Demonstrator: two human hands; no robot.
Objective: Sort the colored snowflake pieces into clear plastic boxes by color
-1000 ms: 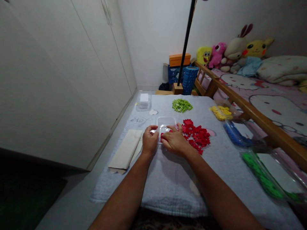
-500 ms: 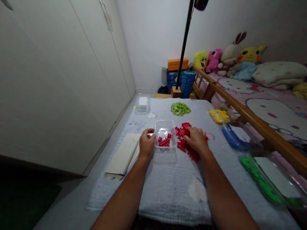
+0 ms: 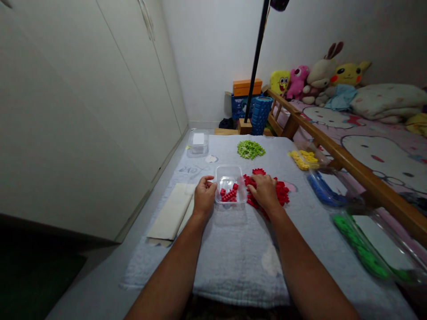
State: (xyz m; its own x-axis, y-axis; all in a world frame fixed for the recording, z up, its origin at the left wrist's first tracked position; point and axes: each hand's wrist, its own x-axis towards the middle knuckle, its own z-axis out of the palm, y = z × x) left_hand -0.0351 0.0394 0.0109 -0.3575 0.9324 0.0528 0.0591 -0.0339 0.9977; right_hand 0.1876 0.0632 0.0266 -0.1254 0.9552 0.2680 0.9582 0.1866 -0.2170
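Observation:
A small clear plastic box (image 3: 230, 174) stands on the light blue towel (image 3: 240, 249) with a few red pieces (image 3: 228, 195) inside. My left hand (image 3: 203, 197) grips the box's left wall with curled fingers. Just right of the box lies a pile of red pieces (image 3: 282, 192). My right hand (image 3: 264, 190) rests on that pile, fingers curled down into the pieces; what they have between them is hidden.
A light green pile (image 3: 251, 150) lies farther back. Bags of yellow (image 3: 303, 159), blue (image 3: 322, 189) and green pieces (image 3: 362, 249) line the right side by the wooden bed rail (image 3: 353, 168). Another clear box (image 3: 198, 142) and a beige folded sheet (image 3: 171, 212) are on the left.
My right hand left the box, where red pieces now lie, and moved right onto the red pile, then drew back slightly toward the box. My left hand stayed on the box.

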